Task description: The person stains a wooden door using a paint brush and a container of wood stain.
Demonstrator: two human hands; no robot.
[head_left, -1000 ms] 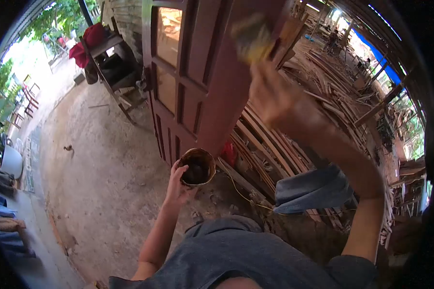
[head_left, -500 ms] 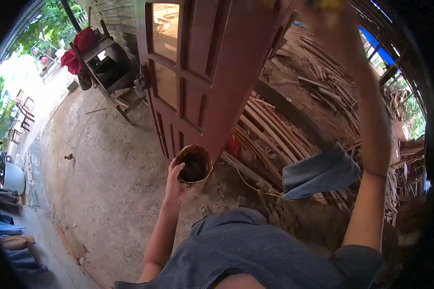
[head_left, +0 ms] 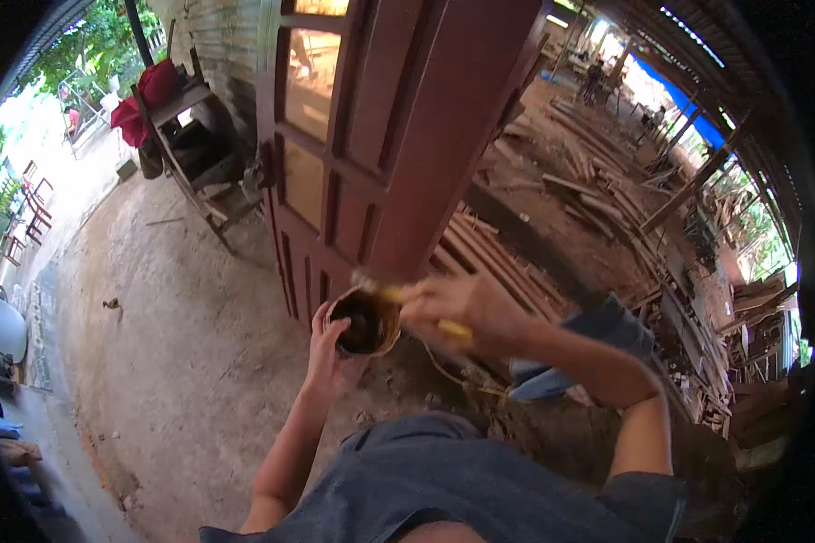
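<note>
A brown-stained open can (head_left: 389, 337) with dark liquid inside is in my left hand (head_left: 324, 351), the thumb hooked over its rim. My right hand (head_left: 473, 312), slightly blurred, is closed around a yellow-handled paintbrush (head_left: 391, 294). The brush's bristle end is at the can's far rim, and part of the handle pokes out below the fist. Just beyond the can stands a reddish-brown panelled door (head_left: 426, 127) with glass panes (head_left: 302, 181) along its left side.
Long wood strips (head_left: 489, 258) lie behind the door, with more timber farther right. Blue-grey cloth (head_left: 598, 339) hangs below my right forearm. A wooden stand (head_left: 186, 172) bearing red cloth (head_left: 158, 86) is at left, and a white basin (head_left: 7, 330) lies farther left.
My right hand has come down from high beside the door's upper part to the can, bringing the paintbrush to its rim. My left hand still holds the can in nearly the same place.
</note>
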